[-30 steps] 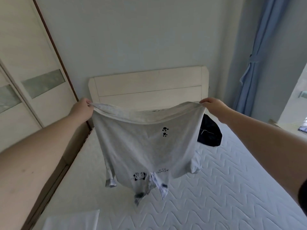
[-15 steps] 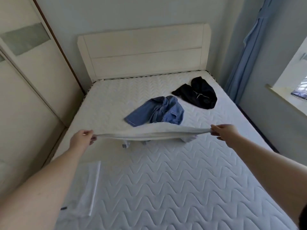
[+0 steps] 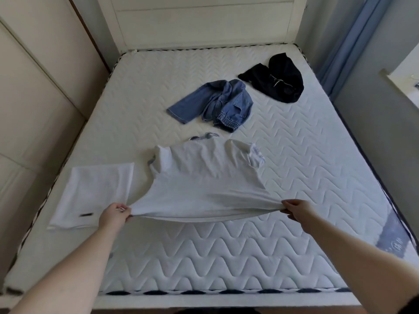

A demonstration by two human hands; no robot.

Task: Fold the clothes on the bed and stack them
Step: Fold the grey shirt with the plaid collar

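Observation:
A light grey T-shirt [image 3: 204,182] lies spread on the white quilted mattress [image 3: 226,257], its collar and sleeves toward the headboard. My left hand [image 3: 113,217] pinches the left corner of its hem, and my right hand [image 3: 299,210] pinches the right corner; the hem is stretched between them, slightly raised. A folded white garment [image 3: 90,193] lies flat to the left of the shirt. Farther back sit a crumpled blue denim garment [image 3: 217,104] and a bunched black garment [image 3: 276,79].
A pale wooden headboard [image 3: 204,21] closes the far end. Wardrobe doors [image 3: 34,87] run close along the left side of the bed. A blue curtain [image 3: 347,41] and a window sill [image 3: 401,87] are on the right.
The shirt went from hanging in the air to lying flat on the mattress. Both hands came down and toward me with the hem, and my view tilted down.

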